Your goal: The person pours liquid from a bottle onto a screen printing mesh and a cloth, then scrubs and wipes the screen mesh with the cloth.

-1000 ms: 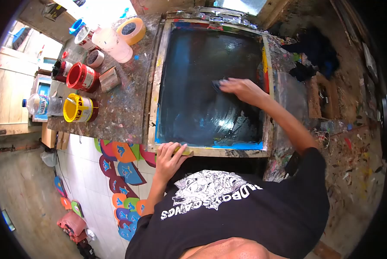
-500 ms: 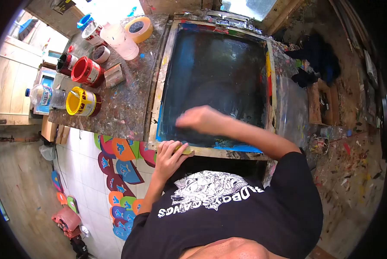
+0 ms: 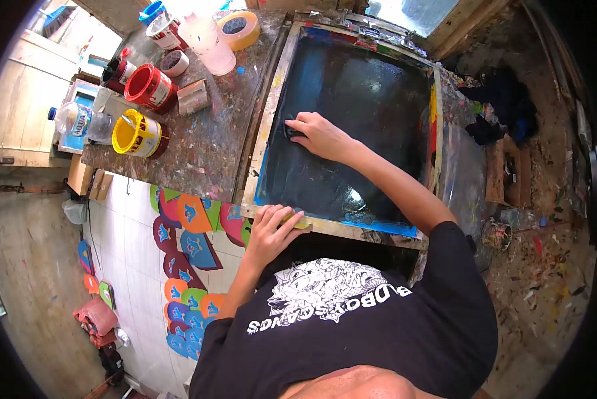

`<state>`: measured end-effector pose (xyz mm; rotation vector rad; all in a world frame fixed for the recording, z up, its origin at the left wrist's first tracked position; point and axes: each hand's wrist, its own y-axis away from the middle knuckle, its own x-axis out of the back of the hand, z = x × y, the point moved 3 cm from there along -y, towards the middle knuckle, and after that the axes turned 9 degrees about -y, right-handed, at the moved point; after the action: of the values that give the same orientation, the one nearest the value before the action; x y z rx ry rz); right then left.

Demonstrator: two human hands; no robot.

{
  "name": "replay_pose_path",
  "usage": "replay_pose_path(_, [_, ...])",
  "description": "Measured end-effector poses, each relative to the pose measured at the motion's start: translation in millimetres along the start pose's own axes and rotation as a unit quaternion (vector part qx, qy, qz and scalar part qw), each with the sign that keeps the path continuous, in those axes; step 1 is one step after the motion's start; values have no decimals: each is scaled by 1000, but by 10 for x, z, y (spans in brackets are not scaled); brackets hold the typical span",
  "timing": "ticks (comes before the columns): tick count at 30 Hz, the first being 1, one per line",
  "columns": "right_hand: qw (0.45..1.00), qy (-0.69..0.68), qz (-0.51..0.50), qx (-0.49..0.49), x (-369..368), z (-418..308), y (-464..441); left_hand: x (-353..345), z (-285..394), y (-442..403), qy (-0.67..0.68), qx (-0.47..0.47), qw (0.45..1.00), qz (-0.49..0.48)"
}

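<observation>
A screen-printing frame with a wooden rim lies on the bench in front of me, its dark mesh edged with blue paint. My right hand is over the left part of the mesh, closed on a small dark wad that looks like a rag; the fingers partly hide it. At the frame's near left corner, my left hand rests against the rim, fingers curled around a yellow sponge-like block.
Left on the paint-stained bench stand a yellow paint can, a red can, a plastic bottle, a pale bottle and a tape roll. Dark cloth lies right. Colourful cut pieces cover the floor.
My right hand has moved away from my body along the left side of the mesh. My left hand stays at the near corner. The whole view has shifted slightly.
</observation>
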<state>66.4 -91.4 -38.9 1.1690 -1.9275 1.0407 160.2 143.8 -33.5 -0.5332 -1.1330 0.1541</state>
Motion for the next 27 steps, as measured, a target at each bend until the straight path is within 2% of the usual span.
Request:
replay_pose_path(3, [997,-77,-9,30,-319,-369,67,-39,-19,29,11,3,1000,4])
replay_pose_path(4, [991,-121,-47,37,-404,-519,166,-34,-10,32,15,3,1000,1])
replay_pose_path(5, [985,-150,-36,71,-332,-603,269,-36,-18,20,11,4,1000,2])
replay_pose_path(7, [978,-152,-117,80,-82,-534,533,-34,-21,23,20,2,1000,-7])
replay_pose_path(10, [944,-186,-271,31,419,-469,1191,-44,-43,29,24,11,1000,-14])
replay_pose_path(11, [938,-193,-286,17,591,-467,1463,-32,-34,7,17,9,1000,-14])
replay_pose_path(12, [924,-158,-348,-25,792,-526,1681,-25,-21,13,18,10,1000,-16])
replay_pose_path(15, [907,-174,-377,-72,1051,-436,2172,-12,-13,-4,18,9,1000,-20])
replay_pose_path(17, [903,-173,-374,-119,888,-447,2062,-10,-9,-1,13,14,999,-27])
replay_pose_path(19, [946,-227,-209,-96,670,-554,1786,-27,-16,14,18,16,999,-22])
replay_pose_path(23, [930,-273,-208,-133,623,-600,1884,-36,-5,-2,18,19,999,-19])
replay_pose_path(27, [866,-85,-463,-171,1001,-367,2463,-17,3,11,17,26,999,-29])
